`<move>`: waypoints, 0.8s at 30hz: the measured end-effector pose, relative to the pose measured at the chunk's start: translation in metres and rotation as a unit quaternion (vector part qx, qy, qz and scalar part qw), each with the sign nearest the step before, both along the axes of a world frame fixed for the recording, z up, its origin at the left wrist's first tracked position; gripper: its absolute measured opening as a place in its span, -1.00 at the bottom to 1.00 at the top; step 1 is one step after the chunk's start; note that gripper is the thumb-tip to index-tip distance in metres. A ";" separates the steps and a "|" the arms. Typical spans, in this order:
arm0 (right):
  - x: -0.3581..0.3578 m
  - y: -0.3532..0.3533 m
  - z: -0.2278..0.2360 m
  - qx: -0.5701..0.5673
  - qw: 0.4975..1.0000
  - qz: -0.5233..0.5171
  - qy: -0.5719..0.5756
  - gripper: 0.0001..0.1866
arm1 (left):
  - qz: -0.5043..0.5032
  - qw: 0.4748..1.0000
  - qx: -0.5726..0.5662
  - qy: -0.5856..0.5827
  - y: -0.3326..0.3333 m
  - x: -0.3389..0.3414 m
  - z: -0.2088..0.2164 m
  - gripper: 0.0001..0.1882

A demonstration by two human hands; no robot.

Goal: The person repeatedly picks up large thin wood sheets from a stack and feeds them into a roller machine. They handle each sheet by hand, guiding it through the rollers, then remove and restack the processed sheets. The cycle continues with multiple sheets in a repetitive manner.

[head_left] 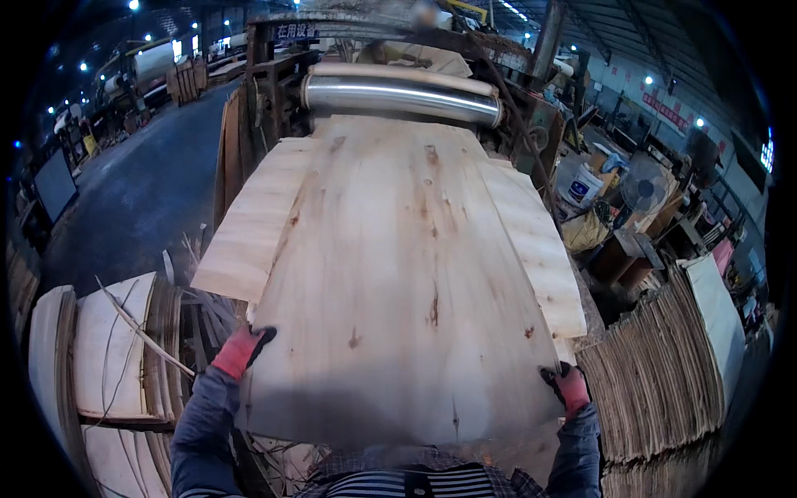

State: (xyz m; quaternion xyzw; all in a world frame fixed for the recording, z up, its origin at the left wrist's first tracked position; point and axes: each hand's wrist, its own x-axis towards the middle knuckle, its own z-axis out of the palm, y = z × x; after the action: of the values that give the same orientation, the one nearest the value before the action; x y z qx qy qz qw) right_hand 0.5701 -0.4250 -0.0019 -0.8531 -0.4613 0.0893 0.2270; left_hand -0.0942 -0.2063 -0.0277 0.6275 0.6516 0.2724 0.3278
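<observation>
A large pale wood veneer sheet (390, 274), with brown knots and streaks, stretches from close to my body up toward the metal roller (407, 98). My left hand (241, 349), in a red and black glove, grips its left edge near the front corner, thumb on top. On the opposite edge, my right hand (568, 388), gloved the same way, holds the sheet with the thumb over it. The fingers under the sheet are hidden. Smaller veneer pieces stick out beneath it, one on the left (242, 228) and one on the right (544, 257).
Stacked veneer stands at the left (116, 344) and in a tall pile (656, 382) at the right. Beyond the rollers a person, partly hidden, is at the machine. A fan (645, 184) and a white bucket (583, 186) stand among clutter at right. Blue-grey floor (141, 191) extends left.
</observation>
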 end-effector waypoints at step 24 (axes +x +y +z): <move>-0.169 0.130 -0.023 -0.111 0.873 0.433 -0.197 -0.32 | -0.048 0.999 -0.020 -0.018 0.114 0.039 0.013 -0.28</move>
State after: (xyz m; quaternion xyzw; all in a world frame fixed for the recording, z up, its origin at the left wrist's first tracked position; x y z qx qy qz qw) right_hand 0.4011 -0.2947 -0.0249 -0.5876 -0.8066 0.0593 -0.0262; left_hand -0.0547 -0.0924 -0.0144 0.6461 0.6206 0.2541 0.3646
